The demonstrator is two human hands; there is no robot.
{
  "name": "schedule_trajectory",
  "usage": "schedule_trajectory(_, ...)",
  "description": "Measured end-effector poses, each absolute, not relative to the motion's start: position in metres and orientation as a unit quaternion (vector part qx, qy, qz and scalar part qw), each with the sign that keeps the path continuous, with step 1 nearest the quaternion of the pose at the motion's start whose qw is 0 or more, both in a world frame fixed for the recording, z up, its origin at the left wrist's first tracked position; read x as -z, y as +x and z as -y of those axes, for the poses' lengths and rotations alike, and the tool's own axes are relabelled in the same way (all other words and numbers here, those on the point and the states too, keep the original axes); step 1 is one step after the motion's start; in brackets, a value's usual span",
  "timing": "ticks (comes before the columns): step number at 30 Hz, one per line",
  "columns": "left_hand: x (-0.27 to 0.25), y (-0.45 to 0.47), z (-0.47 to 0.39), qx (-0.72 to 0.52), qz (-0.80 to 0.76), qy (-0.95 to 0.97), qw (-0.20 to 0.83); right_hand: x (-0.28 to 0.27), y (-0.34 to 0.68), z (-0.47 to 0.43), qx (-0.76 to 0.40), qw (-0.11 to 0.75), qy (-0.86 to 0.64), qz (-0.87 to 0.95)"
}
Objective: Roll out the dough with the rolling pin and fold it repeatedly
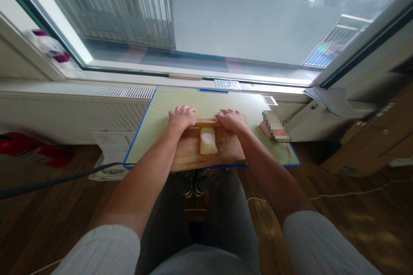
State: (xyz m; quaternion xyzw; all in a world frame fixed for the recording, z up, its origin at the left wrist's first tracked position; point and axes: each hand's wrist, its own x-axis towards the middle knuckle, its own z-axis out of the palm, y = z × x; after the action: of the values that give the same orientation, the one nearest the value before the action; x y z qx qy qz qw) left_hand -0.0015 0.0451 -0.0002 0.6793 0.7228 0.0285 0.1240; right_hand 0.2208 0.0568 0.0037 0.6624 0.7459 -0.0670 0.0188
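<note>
My left hand [183, 116] and my right hand [231, 119] are closed over the two ends of a wooden rolling pin [208, 123]. The pin lies crosswise over the far part of a wooden board [187, 150]. Between my hands, a pale flat strip of dough [208, 142] stretches from the pin toward me on the board. Whether dough lies under or beyond the pin I cannot tell. My palms cover the pin's ends.
The board rests on a pale green, blue-edged table [145, 120] by a window. A partly blurred item [276, 126] lies at its right. A red fire extinguisher [35, 148] is at left, cardboard boxes [371, 142] at right. A dark cable [64, 180] reaches the table's left corner.
</note>
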Motion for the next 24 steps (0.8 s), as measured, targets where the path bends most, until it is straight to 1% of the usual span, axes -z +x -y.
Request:
schedule_trajectory(3,0.001,-0.001,-0.04,-0.039,-0.724,0.679,0.118,-0.002,0.221,-0.054,0.085,-0.007,0.671,-0.736)
schedule_trajectory(7,0.001,0.003,-0.026,-0.054,-0.719,0.686,0.096,0.001,0.222,-0.037,0.079,-0.028,0.679,-0.729)
schedule_trajectory(15,0.003,0.008,0.007,-0.096,-0.708,0.698,0.046,-0.002,0.222,0.006,0.022,-0.058,0.672,-0.738)
schedule_trajectory(20,0.006,0.009,0.022,-0.113,-0.711,0.693,0.025,-0.003,0.223,0.018,0.014,-0.066,0.669,-0.74)
schedule_trajectory(24,0.004,0.009,0.016,-0.099,-0.713,0.693,0.042,-0.003,0.223,0.01,0.017,-0.055,0.667,-0.743)
